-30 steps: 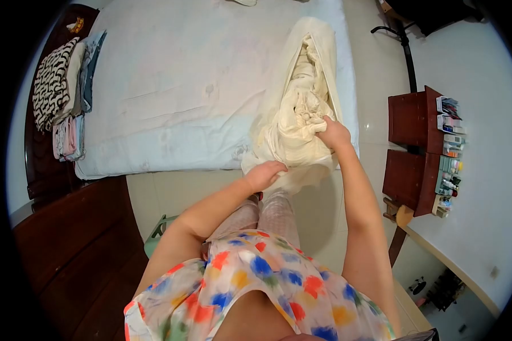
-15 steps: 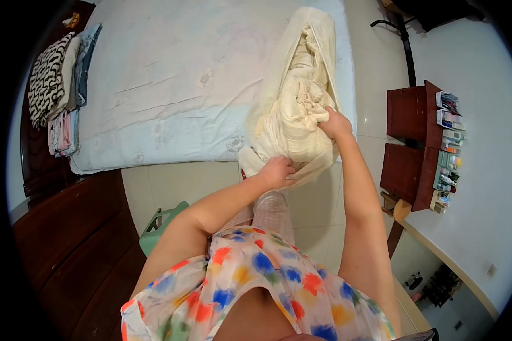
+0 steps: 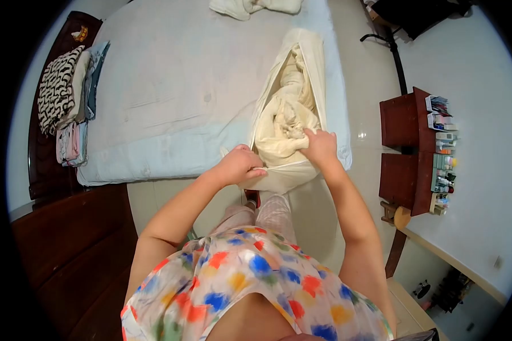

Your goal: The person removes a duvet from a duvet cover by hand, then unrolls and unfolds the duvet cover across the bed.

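Note:
A long cream cloth cover (image 3: 279, 181) lies along the right part of the bed, its near end hanging over the front edge. Its opening gapes in a narrow V, and bunched cream bedding (image 3: 276, 122) shows inside. My left hand (image 3: 240, 166) pinches the cover's rim at the near left corner. On the right side of the opening, my right hand (image 3: 320, 146) is closed on the bunched bedding, fingertips partly hidden in the folds.
The bed (image 3: 165, 113) has a pale blue and pink sheet. Folded clothes (image 3: 62, 91) are stacked at its left, and a cream cloth (image 3: 256, 7) lies at the far edge. Dark red cabinets (image 3: 401, 125) stand at the right, with small bottles (image 3: 445, 145) along them.
My left hand has moved up and left, pulling the cover's rim outward, so the opening is wider. My right hand has shifted down and left. The view has tilted up, showing a cream cloth.

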Available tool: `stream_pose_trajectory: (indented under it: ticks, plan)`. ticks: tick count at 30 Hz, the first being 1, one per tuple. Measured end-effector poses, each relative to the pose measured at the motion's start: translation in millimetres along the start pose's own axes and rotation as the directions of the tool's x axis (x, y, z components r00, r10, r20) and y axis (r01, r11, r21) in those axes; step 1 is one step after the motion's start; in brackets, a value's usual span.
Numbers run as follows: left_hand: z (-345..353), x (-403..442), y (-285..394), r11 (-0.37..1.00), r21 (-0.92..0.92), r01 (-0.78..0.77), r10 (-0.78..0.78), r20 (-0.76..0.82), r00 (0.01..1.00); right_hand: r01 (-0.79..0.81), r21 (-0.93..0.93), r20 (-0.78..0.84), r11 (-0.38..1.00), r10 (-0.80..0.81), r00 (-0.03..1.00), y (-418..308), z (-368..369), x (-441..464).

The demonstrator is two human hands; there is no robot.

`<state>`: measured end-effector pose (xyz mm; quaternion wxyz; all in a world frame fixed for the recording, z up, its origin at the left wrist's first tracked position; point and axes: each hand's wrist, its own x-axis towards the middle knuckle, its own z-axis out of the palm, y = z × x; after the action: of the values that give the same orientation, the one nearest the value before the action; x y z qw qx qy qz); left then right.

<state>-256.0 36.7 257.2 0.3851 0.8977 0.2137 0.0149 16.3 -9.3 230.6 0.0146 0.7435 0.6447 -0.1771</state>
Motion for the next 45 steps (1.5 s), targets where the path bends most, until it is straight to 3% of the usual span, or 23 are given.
stream_pose_trajectory:
  ticks: [2, 5, 6, 9, 12, 15, 18, 21, 22, 24, 26, 27, 28, 31, 34, 37, 38, 41, 42, 45]
  plan:
    - [-14, -2, 12, 0.993, 0.086, -0.075, 0.074, 0.014, 0.997, 0.14, -0.02, -0.1, 0.99, -0.142, 0.985, -14, -16, -14]
    - [-17, -8, -6, 0.993, 0.112, -0.033, 0.041, -0.07, 0.997, 0.306, 0.024, -0.132, 0.952, -0.301, 0.945, -18, -11, -12]
    - [-20, -10, -14, 0.988, 0.153, -0.012, 0.022, -0.064, 0.998, 0.228, 0.267, 0.024, 0.936, -0.243, 0.97, -12, 10, -2]
    - [-31, -13, -16, 0.974, 0.225, 0.017, 0.004, -0.094, 0.996, 0.144, 0.444, -0.008, 0.884, -0.157, 0.988, -20, 18, 5]
    - [-44, -13, 8, 0.97, 0.24, -0.031, 0.08, -0.197, 0.977, -0.158, 0.891, 0.176, 0.425, -0.004, 0.984, -31, 19, 23]
    - [-43, -11, 4, 0.968, 0.25, -0.031, 0.099, -0.261, 0.96, -0.192, 0.64, 0.153, 0.744, 0.121, 0.981, -49, 13, 32]
    - [-28, -11, -19, 0.981, 0.172, 0.085, -0.023, -0.331, 0.943, -0.07, 0.48, 0.237, 0.875, -0.053, 0.97, -46, 34, 56]
    - [-18, -16, -33, 0.975, 0.077, 0.207, -0.166, -0.358, 0.919, -0.172, 0.433, 0.265, 0.885, 0.057, 0.963, -51, 51, 77]
    - [-15, -18, -32, 0.972, 0.055, 0.227, -0.191, -0.37, 0.909, -0.234, 0.63, 0.259, 0.74, 0.084, 0.962, -44, 65, 85]
    - [-7, -25, -32, 0.97, 0.04, 0.241, -0.199, -0.445, 0.873, -0.305, 0.897, 0.273, 0.321, 0.142, 0.951, -22, 99, 101]
    - [0, -30, -35, 0.971, 0.056, 0.233, -0.16, -0.568, 0.807, -0.17, 0.862, 0.12, 0.478, 0.132, 0.984, -35, 68, 88]
    - [0, -32, -33, 0.953, 0.001, 0.304, -0.256, -0.537, 0.803, -0.1, 0.828, 0.042, 0.552, 0.116, 0.992, -44, 39, 77]
    - [-3, -34, -29, 0.926, -0.051, 0.375, -0.349, -0.5, 0.793, -0.116, 0.778, 0.117, 0.618, 0.039, 0.992, -50, 9, 66]
    - [0, -37, -24, 0.844, -0.235, 0.482, -0.536, -0.378, 0.755, 0.097, 0.713, 0.085, 0.694, -0.223, 0.971, -31, 38, 73]
    - [8, -40, -26, 0.774, -0.41, 0.482, -0.61, -0.281, 0.741, -0.078, 0.654, 0.359, 0.753, -0.218, 0.908, -33, 13, 53]
    - [27, -40, -30, 0.691, -0.607, 0.392, -0.643, -0.268, 0.718, -0.13, 0.615, 0.439, 0.778, -0.201, 0.876, -42, 10, 42]
    - [34, -41, -30, 0.656, -0.669, 0.348, -0.653, -0.273, 0.706, -0.135, 0.675, 0.414, 0.725, -0.22, 0.883, -48, 9, 37]
    - [45, -39, -22, 0.297, -0.954, 0.028, -0.685, -0.193, 0.702, -0.105, 0.819, 0.259, 0.565, -0.201, 0.945, -72, 21, 29]
    - [24, -41, 5, 0.185, -0.983, 0.008, -0.732, -0.132, 0.669, 0.019, 0.821, 0.123, 0.571, -0.209, 0.97, -80, 22, 30]
    - [2, -52, 4, 0.338, -0.928, -0.155, -0.549, -0.328, 0.769, 0.437, 0.625, -0.329, 0.647, -0.289, 0.899, -109, 9, 28]
